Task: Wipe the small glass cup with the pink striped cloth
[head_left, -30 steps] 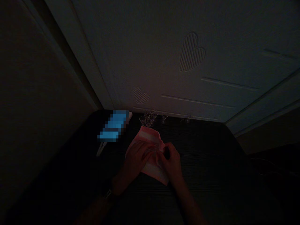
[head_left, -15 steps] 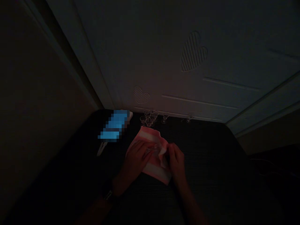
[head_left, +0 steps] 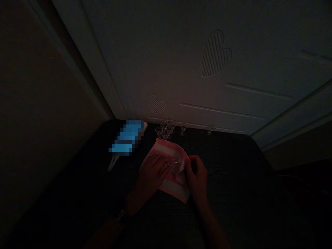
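Head view: left hand [head_left: 151, 173] grips a clear glass [head_left: 174, 162] on a pink-and-white cloth [head_left: 174, 190], six o'clock from stemmed glasses [head_left: 165, 132]; right hand [head_left: 198, 173] pinches the cloth's three-o'clock edge. Arranging cloth seems underway; next probably needs steady glass.

Scene very dimly lit | brightest patch given by blue screen [head_left: 127, 136], pixelated into coarse blocks | tabletop [head_left: 233, 162] sunk nearly to black | wall panel [head_left: 178, 62] faintly greyed | cloth [head_left: 168, 150] tinted reddish | small glint caught on clear object [head_left: 175, 162] | lower corners lost in shadow
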`<state>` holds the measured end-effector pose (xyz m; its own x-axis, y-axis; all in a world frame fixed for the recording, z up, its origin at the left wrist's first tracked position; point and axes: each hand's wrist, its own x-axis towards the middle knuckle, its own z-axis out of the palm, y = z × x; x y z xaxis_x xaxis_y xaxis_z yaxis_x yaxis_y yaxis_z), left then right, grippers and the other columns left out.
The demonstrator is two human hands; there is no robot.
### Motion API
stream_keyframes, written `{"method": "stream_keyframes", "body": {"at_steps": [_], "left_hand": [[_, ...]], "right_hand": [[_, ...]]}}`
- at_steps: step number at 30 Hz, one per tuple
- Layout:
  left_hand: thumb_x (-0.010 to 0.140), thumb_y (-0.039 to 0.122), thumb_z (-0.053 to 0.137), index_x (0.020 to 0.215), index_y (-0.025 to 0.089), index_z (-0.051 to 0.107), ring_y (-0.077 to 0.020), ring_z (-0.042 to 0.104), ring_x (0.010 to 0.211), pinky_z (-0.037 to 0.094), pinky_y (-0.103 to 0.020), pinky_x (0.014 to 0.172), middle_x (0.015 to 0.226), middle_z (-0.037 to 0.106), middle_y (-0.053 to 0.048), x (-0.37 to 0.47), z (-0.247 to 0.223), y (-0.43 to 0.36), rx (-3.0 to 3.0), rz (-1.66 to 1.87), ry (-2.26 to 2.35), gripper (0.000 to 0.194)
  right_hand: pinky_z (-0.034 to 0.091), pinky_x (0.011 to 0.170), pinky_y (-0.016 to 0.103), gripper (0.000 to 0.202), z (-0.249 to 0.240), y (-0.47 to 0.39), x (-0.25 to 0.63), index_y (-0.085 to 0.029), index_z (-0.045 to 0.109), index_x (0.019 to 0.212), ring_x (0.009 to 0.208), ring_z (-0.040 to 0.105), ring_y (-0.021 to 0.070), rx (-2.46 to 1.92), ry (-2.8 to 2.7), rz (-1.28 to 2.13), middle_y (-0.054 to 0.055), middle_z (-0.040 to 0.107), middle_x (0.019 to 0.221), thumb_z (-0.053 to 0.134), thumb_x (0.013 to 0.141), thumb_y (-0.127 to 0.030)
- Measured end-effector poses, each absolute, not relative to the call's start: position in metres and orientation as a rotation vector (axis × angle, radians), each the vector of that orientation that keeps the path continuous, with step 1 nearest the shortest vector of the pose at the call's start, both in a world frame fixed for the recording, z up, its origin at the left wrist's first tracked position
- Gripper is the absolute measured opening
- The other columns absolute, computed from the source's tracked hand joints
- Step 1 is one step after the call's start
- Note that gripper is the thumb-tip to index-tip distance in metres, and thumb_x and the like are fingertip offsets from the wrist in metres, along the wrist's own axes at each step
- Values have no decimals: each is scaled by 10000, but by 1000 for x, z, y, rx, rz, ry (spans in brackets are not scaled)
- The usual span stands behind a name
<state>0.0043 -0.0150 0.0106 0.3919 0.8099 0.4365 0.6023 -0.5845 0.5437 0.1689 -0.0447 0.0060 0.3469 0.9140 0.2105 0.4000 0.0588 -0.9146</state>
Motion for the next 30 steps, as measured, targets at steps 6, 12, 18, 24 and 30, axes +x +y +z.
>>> {"method": "stream_keyframes", "body": {"at_steps": [6,12,18,24,30], "left_hand": [[837,218,488,992,215,564,-185,520,967,408,-372,886,996,614,-25,5,9,-14,2407,983,1211,172],[830,202,499,869,187,564,-182,531,898,417,-372,853,898,616,-31,3,8,-15,2467,976,1148,77],[823,164,497,882,185,564,-192,525,908,401,-388,868,919,614,-33,1,4,-16,2555,954,1115,92],[837,172,471,998,202,546,-190,520,946,415,-367,856,980,602,-33,4,2,-14,2480,892,1143,180],[834,219,474,977,195,543,-183,520,949,426,-344,854,986,579,-39,5,6,-10,2295,914,1241,160]], "right_hand": [[400,633,238,152,13,-48,171,-191,524,871,714,524,134,-1518,-1193,558,2,561,784,428,868,-309],[376,764,293,94,15,-50,160,-207,575,842,829,516,158,-1409,-1633,478,16,579,846,481,845,-214],[376,768,309,152,6,-47,161,-202,581,884,838,507,168,-1514,-1665,410,32,573,863,434,861,-174],[380,774,311,160,3,-44,163,-202,571,906,845,511,177,-1607,-1684,383,39,572,872,414,875,-200],[381,770,310,154,2,-43,164,-197,569,891,833,517,178,-1640,-1686,370,39,576,859,416,871,-199]]}}
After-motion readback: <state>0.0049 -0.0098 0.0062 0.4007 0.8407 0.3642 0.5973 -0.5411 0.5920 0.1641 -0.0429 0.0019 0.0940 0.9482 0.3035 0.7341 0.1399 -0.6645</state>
